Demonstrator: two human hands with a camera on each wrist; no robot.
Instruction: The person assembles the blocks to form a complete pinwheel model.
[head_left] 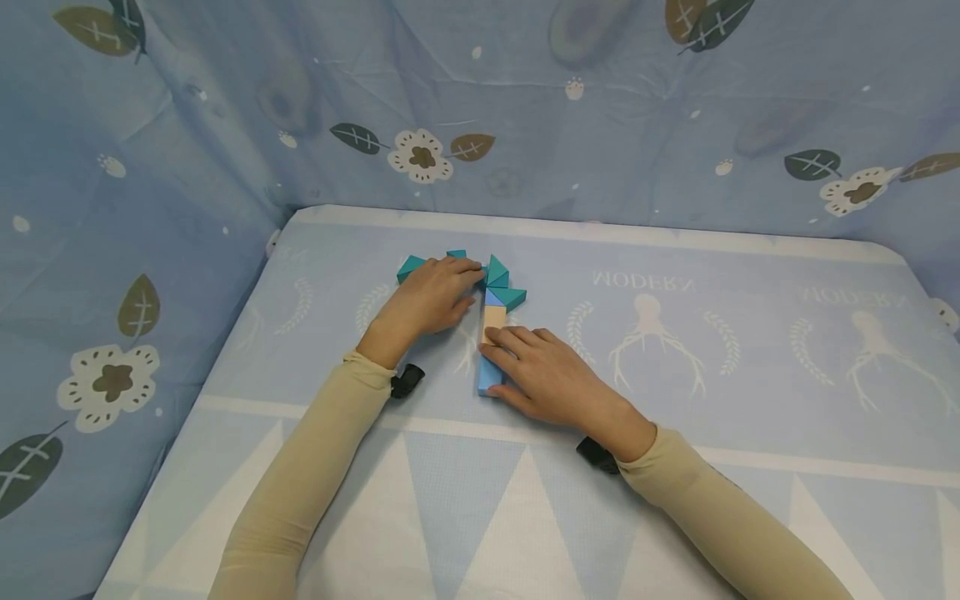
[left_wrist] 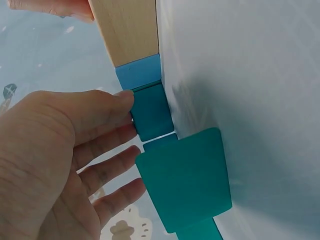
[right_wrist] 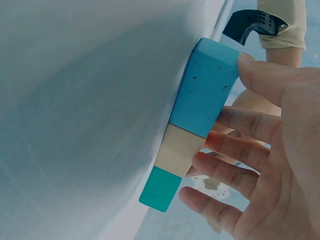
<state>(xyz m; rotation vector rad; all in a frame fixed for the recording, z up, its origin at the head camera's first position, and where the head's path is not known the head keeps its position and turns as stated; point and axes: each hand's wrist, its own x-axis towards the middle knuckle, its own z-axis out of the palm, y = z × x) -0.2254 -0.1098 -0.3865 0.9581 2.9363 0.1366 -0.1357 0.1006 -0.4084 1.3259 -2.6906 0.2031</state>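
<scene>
My left hand (head_left: 438,292) lies over the teal blocks at the far end of a block row, fingers extended. In the left wrist view, its thumb and forefinger touch the upper edge of a teal block (left_wrist: 152,112); bigger teal triangular block (left_wrist: 185,180) stands beyond. My right hand (head_left: 547,371) rests on the near end, its fairly straight fingers across the light blue block (right_wrist: 205,90) and the thumb at its edge. Between the ends lie a plain wooden block (head_left: 494,317) and a blue triangular block (head_left: 494,297). The left hand hides part of the teal group.
Teal triangular blocks (head_left: 498,272) fan out around the row's far end, one pointing right (head_left: 512,299) and another at the left (head_left: 409,267). A patterned mat (head_left: 750,333) covers the table. Blue printed cloth (head_left: 525,100) hangs behind and at the left.
</scene>
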